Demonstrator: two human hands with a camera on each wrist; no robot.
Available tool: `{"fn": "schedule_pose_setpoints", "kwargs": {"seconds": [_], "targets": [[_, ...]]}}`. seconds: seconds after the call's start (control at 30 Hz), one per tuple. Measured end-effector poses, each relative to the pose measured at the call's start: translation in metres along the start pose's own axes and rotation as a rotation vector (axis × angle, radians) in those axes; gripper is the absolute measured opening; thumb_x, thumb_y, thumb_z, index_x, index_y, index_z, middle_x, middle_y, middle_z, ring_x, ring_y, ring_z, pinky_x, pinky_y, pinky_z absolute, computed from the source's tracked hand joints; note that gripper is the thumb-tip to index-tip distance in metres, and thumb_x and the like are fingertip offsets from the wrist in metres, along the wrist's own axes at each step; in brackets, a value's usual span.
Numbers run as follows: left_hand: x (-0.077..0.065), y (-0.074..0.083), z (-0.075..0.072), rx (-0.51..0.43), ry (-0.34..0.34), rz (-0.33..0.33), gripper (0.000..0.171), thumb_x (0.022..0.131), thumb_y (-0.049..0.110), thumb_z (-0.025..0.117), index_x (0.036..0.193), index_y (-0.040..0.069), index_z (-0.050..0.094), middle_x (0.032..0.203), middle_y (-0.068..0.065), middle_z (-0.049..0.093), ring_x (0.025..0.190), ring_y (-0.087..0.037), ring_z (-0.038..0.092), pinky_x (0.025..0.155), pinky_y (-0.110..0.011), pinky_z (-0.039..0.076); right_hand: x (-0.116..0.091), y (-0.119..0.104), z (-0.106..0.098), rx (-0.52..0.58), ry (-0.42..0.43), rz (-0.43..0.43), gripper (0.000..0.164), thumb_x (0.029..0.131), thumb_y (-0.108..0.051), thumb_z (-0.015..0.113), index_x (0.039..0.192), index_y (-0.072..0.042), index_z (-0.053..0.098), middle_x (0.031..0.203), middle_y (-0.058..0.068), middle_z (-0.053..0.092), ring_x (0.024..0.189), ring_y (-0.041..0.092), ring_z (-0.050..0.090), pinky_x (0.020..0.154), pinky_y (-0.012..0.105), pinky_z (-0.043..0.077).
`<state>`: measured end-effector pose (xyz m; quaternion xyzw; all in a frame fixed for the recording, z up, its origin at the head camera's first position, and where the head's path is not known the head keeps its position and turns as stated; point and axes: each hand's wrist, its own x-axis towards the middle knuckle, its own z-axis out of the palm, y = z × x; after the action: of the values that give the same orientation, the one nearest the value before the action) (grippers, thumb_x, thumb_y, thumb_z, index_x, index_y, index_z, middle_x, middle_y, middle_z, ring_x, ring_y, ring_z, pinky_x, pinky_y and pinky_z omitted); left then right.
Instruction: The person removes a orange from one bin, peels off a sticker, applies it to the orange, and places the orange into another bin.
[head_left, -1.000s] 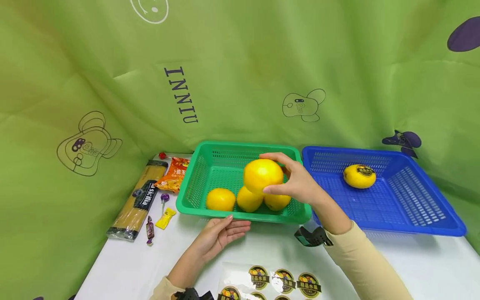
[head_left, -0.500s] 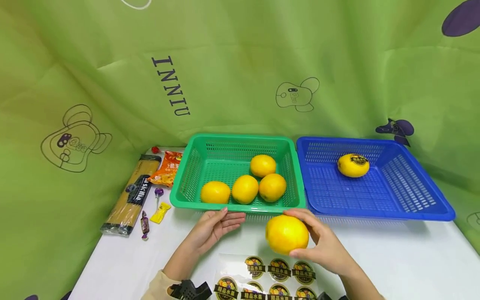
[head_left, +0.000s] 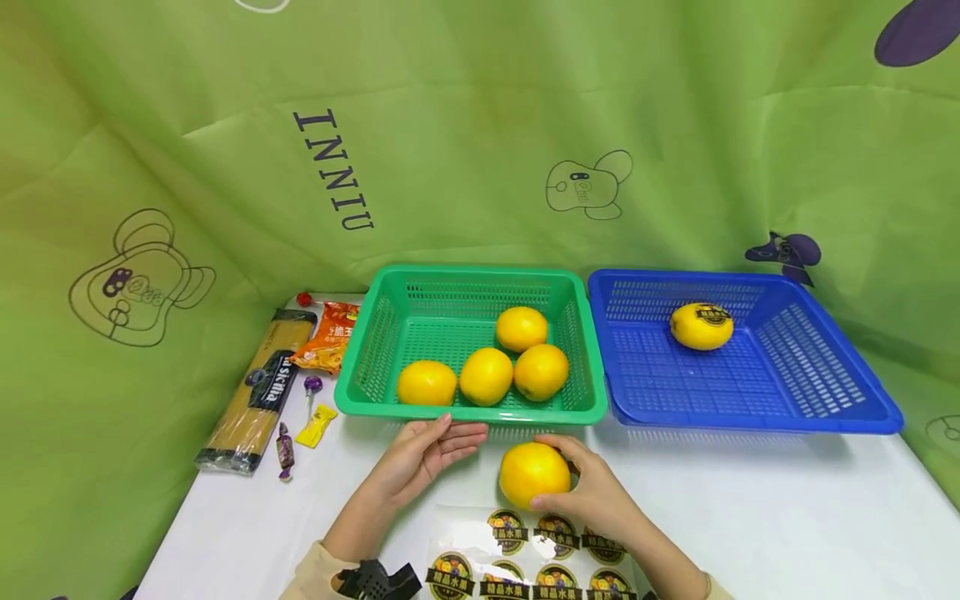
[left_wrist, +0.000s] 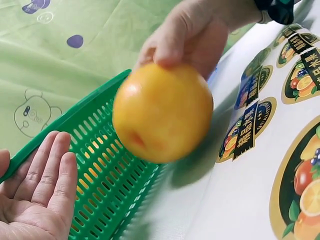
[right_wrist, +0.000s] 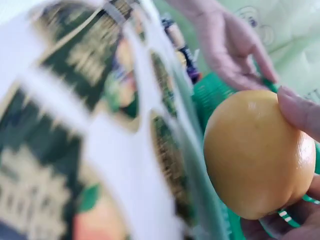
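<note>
My right hand [head_left: 592, 492] grips a smooth yellow-orange fruit [head_left: 534, 475], which looks like an orange, between thumb and fingers. The orange [left_wrist: 162, 112] hangs just above the table, behind the top edge of a clear sheet of round fruit stickers [head_left: 468, 533]. To its left, my left hand [head_left: 431, 458] has its palm turned up and fingers extended, at the front rim of a green plastic basket [head_left: 472, 414]. Nothing lies in that palm. Inside this basket are several more oranges [head_left: 486, 377]. A blue basket [head_left: 757, 421] holds one orange [head_left: 701, 326] bearing a dark sticker.
Left of the green basket lie a pack of pasta [head_left: 258, 392], an orange snack bag [head_left: 327, 337], a purple lollipop [head_left: 312, 385], a yellow-wrapped candy [head_left: 317, 426] and a purple-wrapped candy [head_left: 285, 452]. A green printed cloth [head_left: 465, 167] hangs behind the baskets.
My right hand has brought the orange out from over the green basket, down toward the sticker sheet, then left toward my left hand. My left hand has stayed by the basket rim.
</note>
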<state>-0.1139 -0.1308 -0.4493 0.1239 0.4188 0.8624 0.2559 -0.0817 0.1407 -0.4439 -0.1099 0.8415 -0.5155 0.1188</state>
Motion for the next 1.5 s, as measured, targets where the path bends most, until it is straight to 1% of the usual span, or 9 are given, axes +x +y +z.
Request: {"fn": "schedule_pose_setpoints", "kwargs": {"seconds": [0.2,0.4,0.53,0.67,0.77,0.93,1.07,1.33,1.5], "targets": [[-0.001,0.000,0.000,0.007,0.012,-0.003,0.036,0.103,0.021,0.041,0.120,-0.007,0.056,0.119,-0.016,0.065,0.111,-0.023,0.063,0.100,-0.035,0.048,0.003,0.008,0.002,-0.020,0.005,0.011,0.075,0.068,-0.034,0.085,0.133,-0.019,0.051,0.134,0.004,0.053,0.117,0.026,0.052,0.093,0.040,0.047],[-0.001,0.000,0.001,0.003,0.013,-0.004,0.037,0.102,0.022,0.042,0.120,-0.007,0.056,0.117,-0.014,0.067,0.111,-0.022,0.063,0.100,-0.035,0.048,0.002,0.013,0.002,-0.077,-0.059,-0.048,0.081,0.071,-0.038,0.082,0.140,-0.017,0.044,0.140,0.010,0.049,0.120,0.032,0.051,0.093,0.047,0.046],[-0.001,0.000,0.001,0.002,0.014,-0.002,0.037,0.102,0.023,0.042,0.119,-0.007,0.057,0.116,-0.013,0.067,0.111,-0.022,0.063,0.099,-0.034,0.049,0.004,0.018,0.003,-0.067,-0.060,-0.076,0.082,0.071,-0.038,0.082,0.141,-0.017,0.043,0.139,0.009,0.050,0.120,0.030,0.052,0.094,0.046,0.047],[-0.001,0.000,0.001,0.002,0.021,0.002,0.040,0.102,0.023,0.043,0.122,-0.011,0.053,0.116,-0.014,0.067,0.111,-0.023,0.063,0.098,-0.034,0.049,0.006,0.021,0.005,-0.069,-0.047,-0.074,0.084,0.070,-0.038,0.082,0.141,-0.019,0.042,0.140,0.006,0.050,0.120,0.027,0.052,0.095,0.044,0.047],[-0.001,0.000,0.001,0.004,0.020,0.004,0.044,0.102,0.023,0.042,0.124,-0.015,0.049,0.116,-0.014,0.067,0.111,-0.023,0.063,0.099,-0.034,0.049,0.006,0.022,0.005,-0.078,-0.062,-0.081,0.087,0.068,-0.034,0.084,0.142,-0.018,0.040,0.140,0.008,0.048,0.119,0.030,0.052,0.093,0.046,0.047],[-0.001,0.000,0.001,0.008,0.019,0.001,0.044,0.102,0.023,0.043,0.124,-0.015,0.049,0.116,-0.013,0.067,0.111,-0.023,0.063,0.099,-0.034,0.048,0.005,0.023,0.003,-0.085,-0.100,-0.076,0.093,0.067,-0.031,0.086,0.144,-0.016,0.035,0.142,0.011,0.045,0.118,0.032,0.052,0.091,0.047,0.047],[-0.001,0.000,0.002,0.015,0.023,-0.004,0.044,0.102,0.024,0.044,0.124,-0.013,0.050,0.117,-0.014,0.067,0.112,-0.022,0.063,0.099,-0.034,0.048,0.003,0.022,0.002,-0.077,-0.108,-0.045,0.099,0.065,-0.035,0.086,0.145,-0.016,0.032,0.145,0.010,0.042,0.123,0.030,0.049,0.098,0.051,0.042],[-0.002,-0.001,0.002,0.022,0.013,-0.005,0.044,0.102,0.023,0.043,0.125,-0.014,0.049,0.120,-0.016,0.065,0.112,-0.022,0.063,0.099,-0.034,0.048,0.001,0.024,-0.003,-0.088,-0.125,-0.064,0.104,0.065,-0.036,0.086,0.147,-0.016,0.027,0.150,0.008,0.036,0.133,0.029,0.041,0.107,0.057,0.034],[-0.004,-0.001,0.002,0.108,-0.015,-0.019,0.049,0.102,0.018,0.044,0.131,-0.021,0.037,0.124,-0.020,0.061,0.112,-0.021,0.063,0.101,-0.035,0.047,-0.003,0.026,-0.009,-0.104,-0.121,-0.106,0.101,0.068,-0.035,0.085,0.148,-0.015,0.026,0.151,0.010,0.035,0.135,0.033,0.037,0.108,0.058,0.033]]}}
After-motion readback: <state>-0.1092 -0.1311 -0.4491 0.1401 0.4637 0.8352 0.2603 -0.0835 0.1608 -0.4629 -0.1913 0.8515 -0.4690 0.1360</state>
